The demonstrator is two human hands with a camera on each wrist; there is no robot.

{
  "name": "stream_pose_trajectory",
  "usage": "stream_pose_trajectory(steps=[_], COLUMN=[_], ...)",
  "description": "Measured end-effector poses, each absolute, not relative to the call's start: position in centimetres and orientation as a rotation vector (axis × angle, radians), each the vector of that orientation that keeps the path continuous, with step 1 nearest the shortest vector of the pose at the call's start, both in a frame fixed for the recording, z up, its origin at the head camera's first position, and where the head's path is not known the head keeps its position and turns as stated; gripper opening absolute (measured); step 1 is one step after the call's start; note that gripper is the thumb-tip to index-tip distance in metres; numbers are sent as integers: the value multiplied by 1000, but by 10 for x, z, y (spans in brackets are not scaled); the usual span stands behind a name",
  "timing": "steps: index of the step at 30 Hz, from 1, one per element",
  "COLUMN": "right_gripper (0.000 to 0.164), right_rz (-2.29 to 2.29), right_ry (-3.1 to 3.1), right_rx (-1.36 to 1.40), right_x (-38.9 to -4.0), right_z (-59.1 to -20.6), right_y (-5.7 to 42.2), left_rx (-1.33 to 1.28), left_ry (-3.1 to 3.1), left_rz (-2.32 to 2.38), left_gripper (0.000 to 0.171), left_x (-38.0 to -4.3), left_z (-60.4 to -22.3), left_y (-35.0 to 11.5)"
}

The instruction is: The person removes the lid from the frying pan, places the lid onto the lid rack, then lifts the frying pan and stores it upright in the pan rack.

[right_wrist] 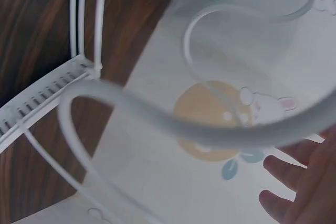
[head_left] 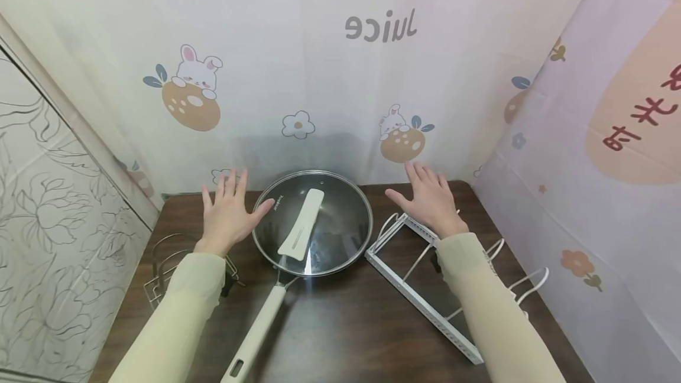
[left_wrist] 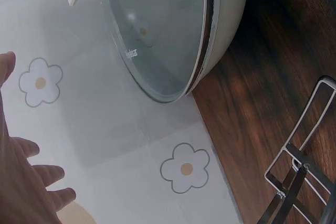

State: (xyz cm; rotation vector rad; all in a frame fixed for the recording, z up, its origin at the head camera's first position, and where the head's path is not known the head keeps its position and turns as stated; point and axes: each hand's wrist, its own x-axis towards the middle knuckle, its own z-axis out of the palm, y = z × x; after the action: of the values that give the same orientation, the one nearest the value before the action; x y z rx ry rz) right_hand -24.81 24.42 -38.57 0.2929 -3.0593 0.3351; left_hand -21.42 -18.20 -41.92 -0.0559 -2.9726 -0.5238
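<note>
The person's left arm [head_left: 170, 309] and right arm [head_left: 492, 300], both in pale yellow long sleeves, are stretched forward and well apart. The bare left hand [head_left: 226, 222] shows its back to the head camera, with nearly straight, spread fingers [head_left: 231, 185]. The bare right hand [head_left: 433, 203] has similar pose, its fingers being closer together. The left thumb [head_left: 262, 211] and right thumb [head_left: 398, 198] point inward.

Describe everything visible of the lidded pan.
The pan has a cream outer wall and a long pale handle, slotted near its end, pointing toward the head view's lower edge. A glassy lid with shiny rim and elongated white knob covers it. It rests on the dark brown table; neither left hand nor right hand appears to touch it.
</note>
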Motion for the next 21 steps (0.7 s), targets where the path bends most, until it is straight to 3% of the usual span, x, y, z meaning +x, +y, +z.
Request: stream_pose_trajectory(steps=[21], right_gripper=[83], right_rz=[562], right_ry=[-2924], right_rx=[400], right_x=[-214], right_z=[-373], right_y=[200], left_rx=[-167], left_ry=[-2956], left_rz=[-513], left_gripper=[102], left_x=[-187], left_z=[-408], left_y=[-175])
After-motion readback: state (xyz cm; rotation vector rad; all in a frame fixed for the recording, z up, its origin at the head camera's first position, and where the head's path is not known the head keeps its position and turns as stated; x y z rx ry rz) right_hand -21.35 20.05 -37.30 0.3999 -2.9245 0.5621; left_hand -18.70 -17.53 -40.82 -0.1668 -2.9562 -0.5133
